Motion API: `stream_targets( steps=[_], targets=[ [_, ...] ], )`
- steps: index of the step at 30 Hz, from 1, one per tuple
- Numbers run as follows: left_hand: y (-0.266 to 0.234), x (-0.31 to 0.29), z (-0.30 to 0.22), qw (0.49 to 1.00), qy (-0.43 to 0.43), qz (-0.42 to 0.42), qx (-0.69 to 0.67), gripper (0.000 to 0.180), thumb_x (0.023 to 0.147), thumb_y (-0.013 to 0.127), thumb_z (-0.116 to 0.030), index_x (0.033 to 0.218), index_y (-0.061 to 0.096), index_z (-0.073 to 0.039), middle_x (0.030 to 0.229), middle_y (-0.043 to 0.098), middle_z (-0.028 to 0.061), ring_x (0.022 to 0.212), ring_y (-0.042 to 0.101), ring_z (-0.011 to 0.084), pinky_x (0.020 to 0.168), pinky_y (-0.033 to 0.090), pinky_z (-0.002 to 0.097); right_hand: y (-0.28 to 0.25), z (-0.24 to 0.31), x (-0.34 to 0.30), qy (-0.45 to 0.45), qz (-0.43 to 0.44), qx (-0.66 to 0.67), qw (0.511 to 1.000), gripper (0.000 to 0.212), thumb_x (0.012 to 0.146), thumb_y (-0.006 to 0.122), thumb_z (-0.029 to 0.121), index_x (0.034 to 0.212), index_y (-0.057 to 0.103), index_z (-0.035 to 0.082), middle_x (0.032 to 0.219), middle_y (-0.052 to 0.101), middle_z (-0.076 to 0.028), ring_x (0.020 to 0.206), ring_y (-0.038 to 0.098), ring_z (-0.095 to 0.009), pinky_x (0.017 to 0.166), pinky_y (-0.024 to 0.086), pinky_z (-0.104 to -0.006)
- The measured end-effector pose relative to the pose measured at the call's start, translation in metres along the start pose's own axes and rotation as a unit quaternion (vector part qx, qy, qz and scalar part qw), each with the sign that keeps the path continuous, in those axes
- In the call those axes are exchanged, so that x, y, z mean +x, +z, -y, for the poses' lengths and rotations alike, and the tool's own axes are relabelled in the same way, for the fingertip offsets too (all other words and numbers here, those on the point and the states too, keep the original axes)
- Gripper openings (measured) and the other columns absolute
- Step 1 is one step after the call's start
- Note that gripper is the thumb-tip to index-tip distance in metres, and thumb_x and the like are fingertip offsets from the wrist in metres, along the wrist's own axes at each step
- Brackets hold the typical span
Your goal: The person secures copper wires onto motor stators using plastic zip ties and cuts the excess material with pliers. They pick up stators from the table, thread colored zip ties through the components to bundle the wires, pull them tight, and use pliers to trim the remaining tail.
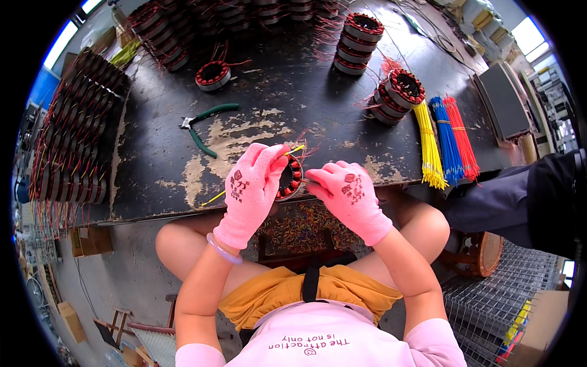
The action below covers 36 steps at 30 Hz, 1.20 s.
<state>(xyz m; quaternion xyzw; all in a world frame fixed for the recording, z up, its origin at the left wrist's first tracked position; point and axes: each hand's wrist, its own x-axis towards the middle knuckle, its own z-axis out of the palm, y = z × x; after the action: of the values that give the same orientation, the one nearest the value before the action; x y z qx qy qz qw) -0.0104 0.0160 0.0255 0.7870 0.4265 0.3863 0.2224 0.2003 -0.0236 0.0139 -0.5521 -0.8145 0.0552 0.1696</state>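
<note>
A round motor stator (pixel 296 178) with red windings stands at the table's front edge between my hands, partly hidden behind my left one. My left hand (pixel 252 188), in a pink glove, pinches a thin yellow wire sleeve (pixel 295 150) above the stator. Another yellow length (pixel 214 199) sticks out past that hand's left side; whether it is the same piece is hidden. Fine reddish wires (pixel 310 145) rise from the stator's far side. My right hand (pixel 350 196), gloved alike, has thumb and fingers closed at the stator's right rim; what they hold cannot be made out.
Green-handled cutters (pixel 214 111) lie open beyond my left hand. One stator (pixel 213 76) sits farther back; stacked stators (pixel 359 44) stand behind, more (pixel 76 131) at left. Yellow (pixel 430 147), blue (pixel 448 142) and red (pixel 461 139) sleeve bundles lie right. A person's dark-clothed leg (pixel 495 196) is at right.
</note>
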Motion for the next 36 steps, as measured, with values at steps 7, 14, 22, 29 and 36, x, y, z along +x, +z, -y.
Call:
stream_targets(
  steps=[7, 14, 22, 29, 36],
  targets=[
    [0.017, -0.007, 0.022, 0.994, -0.002, 0.052, 0.098, 0.027, 0.094, 0.064, -0.014, 0.122, 0.064, -0.012, 0.102, 0.063, 0.0092, 0.09, 0.067, 0.0335, 0.072, 0.054, 0.0419, 0.016, 0.015, -0.016, 0.082, 0.02, 0.108, 0.99, 0.014, 0.094, 0.069, 0.024, 0.101, 0.067, 0.012, 0.086, 0.073, -0.008, 0.081, 0.071, -0.031, 0.07, 0.054, -0.0424],
    [0.005, -0.007, 0.014, 0.994, -0.025, 0.079, 0.065, 0.023, 0.096, 0.064, -0.012, 0.119, 0.065, -0.011, 0.102, 0.064, 0.01, 0.089, 0.068, 0.0333, 0.073, 0.054, 0.0408, 0.004, -0.006, -0.009, 0.146, -0.015, 0.319, 0.936, 0.018, 0.093, 0.071, 0.016, 0.106, 0.073, 0.004, 0.088, 0.071, -0.012, 0.077, 0.069, -0.023, 0.07, 0.054, -0.036],
    [0.021, 0.003, 0.021, 0.999, 0.019, 0.022, 0.013, 0.023, 0.097, 0.063, -0.01, 0.12, 0.064, -0.009, 0.104, 0.064, 0.0106, 0.086, 0.068, 0.0337, 0.071, 0.054, 0.0398, 0.02, -0.039, 0.04, -0.166, -0.071, -0.081, 0.98, 0.022, 0.08, 0.071, 0.023, 0.101, 0.067, 0.019, 0.098, 0.063, 0.001, 0.102, 0.061, -0.021, 0.086, 0.049, -0.0371],
    [0.021, -0.001, 0.025, 0.997, 0.039, 0.027, 0.066, 0.023, 0.096, 0.064, -0.01, 0.12, 0.063, -0.011, 0.107, 0.063, 0.0099, 0.086, 0.067, 0.0343, 0.069, 0.053, 0.0412, 0.022, -0.067, 0.06, -0.247, -0.057, -0.087, 0.963, 0.016, 0.083, 0.067, 0.023, 0.099, 0.067, 0.022, 0.082, 0.06, 0.004, 0.088, 0.062, -0.017, 0.078, 0.05, -0.0343],
    [0.018, -0.004, 0.022, 0.995, 0.021, 0.03, 0.09, 0.026, 0.093, 0.064, -0.008, 0.118, 0.062, -0.012, 0.108, 0.062, 0.0096, 0.086, 0.067, 0.0344, 0.07, 0.053, 0.0414, -0.007, -0.111, 0.05, -0.011, -0.2, 0.007, 0.98, 0.013, 0.087, 0.071, 0.013, 0.1, 0.075, 0.014, 0.084, 0.075, -0.003, 0.078, 0.068, -0.026, 0.074, 0.054, -0.039]
  ],
)
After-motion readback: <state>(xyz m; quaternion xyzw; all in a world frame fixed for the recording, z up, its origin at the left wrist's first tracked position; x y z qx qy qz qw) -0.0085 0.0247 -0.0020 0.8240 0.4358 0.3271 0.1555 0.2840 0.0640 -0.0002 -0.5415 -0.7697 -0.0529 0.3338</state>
